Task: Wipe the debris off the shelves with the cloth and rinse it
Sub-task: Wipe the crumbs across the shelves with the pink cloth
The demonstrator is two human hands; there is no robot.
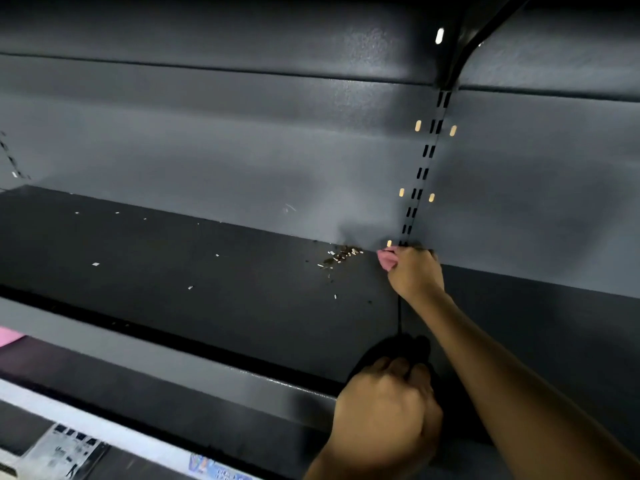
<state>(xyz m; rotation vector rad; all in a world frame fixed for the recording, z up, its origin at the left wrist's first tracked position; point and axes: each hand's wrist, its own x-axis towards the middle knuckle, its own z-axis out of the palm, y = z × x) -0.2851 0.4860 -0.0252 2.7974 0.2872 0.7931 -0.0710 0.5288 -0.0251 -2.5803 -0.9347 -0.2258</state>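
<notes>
A dark metal shelf [207, 271] runs across the view. A small pile of brown and white debris [341, 255] lies at its back edge, and white specks are scattered further left. My right hand [414, 271] reaches to the shelf's back, just right of the pile, shut on a pink cloth [387, 259] that pokes out on its left. My left hand [386, 407] rests fisted on the shelf's front lip; something dark shows at its fingers, but I cannot tell whether it grips it.
A grey back panel [242, 161] rises behind the shelf, with a slotted upright [420, 174] above my right hand. A shelf bracket [485, 32] hangs at top right. Lower shelves with price labels [69, 452] and a pink patch [8, 336] sit at bottom left.
</notes>
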